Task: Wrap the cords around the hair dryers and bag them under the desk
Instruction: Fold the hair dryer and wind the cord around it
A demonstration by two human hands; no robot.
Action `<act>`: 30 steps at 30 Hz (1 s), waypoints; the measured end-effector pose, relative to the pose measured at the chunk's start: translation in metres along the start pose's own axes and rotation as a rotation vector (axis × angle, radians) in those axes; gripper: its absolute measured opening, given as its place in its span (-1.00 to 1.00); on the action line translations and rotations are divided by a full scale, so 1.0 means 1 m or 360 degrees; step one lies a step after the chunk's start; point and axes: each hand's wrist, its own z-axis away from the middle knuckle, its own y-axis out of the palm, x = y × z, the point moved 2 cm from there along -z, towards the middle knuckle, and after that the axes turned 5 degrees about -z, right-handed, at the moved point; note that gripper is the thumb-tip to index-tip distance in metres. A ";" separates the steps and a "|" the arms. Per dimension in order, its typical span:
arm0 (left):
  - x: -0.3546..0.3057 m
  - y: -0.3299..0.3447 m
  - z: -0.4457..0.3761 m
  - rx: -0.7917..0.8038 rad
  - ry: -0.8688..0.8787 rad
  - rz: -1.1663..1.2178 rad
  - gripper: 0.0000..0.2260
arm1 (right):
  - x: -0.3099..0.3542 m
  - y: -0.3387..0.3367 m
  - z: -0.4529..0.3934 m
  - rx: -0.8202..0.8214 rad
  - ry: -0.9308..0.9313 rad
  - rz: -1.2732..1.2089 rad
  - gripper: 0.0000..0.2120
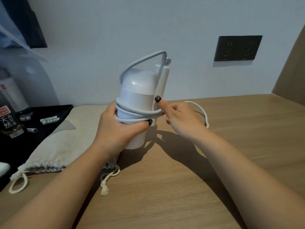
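A wooden desk (214, 162) meets a pale wall carrying a dark double socket panel (237, 48). Left of the fingers, a black tray (54, 113) holds small sachets (49, 120) and bottles. The left hand (118, 128) grips the upright white hair dryer (137, 100), fingers curled over 3 turns of grey cord (137, 113). The right hand (179, 116) pinches that cord beside it. A drawstring bag (57, 149) lies under the left wrist.

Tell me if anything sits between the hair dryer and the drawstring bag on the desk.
Nothing visible does. The hair dryer, held by both hands, stands just right of the drawstring bag; only the left forearm crosses over the bag's gathered mouth, which looks closed.
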 end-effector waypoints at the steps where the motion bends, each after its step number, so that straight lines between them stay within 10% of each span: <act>1: 0.001 -0.002 -0.001 -0.0061 -0.0010 0.0001 -0.47 | 0.001 0.002 0.001 0.0003 -0.0022 0.0012 -0.26; 7: 0.013 -0.022 -0.013 -0.0456 -0.0153 -0.0461 -0.44 | 0.017 0.020 0.017 0.0165 -0.0189 -0.0061 -0.36; 17: 0.005 -0.003 -0.003 -0.0253 0.0000 -0.0945 -0.32 | 0.014 0.020 0.019 0.0079 -0.0040 -0.0224 -0.37; 24: 0.014 -0.010 -0.010 -0.0326 -0.0506 -0.0395 -0.29 | 0.015 0.028 0.023 0.0060 -0.0191 -0.0009 -0.44; 30: 0.009 -0.009 -0.008 -0.0175 -0.0353 -0.0601 -0.14 | 0.016 0.024 0.021 0.0020 -0.0152 -0.0077 -0.43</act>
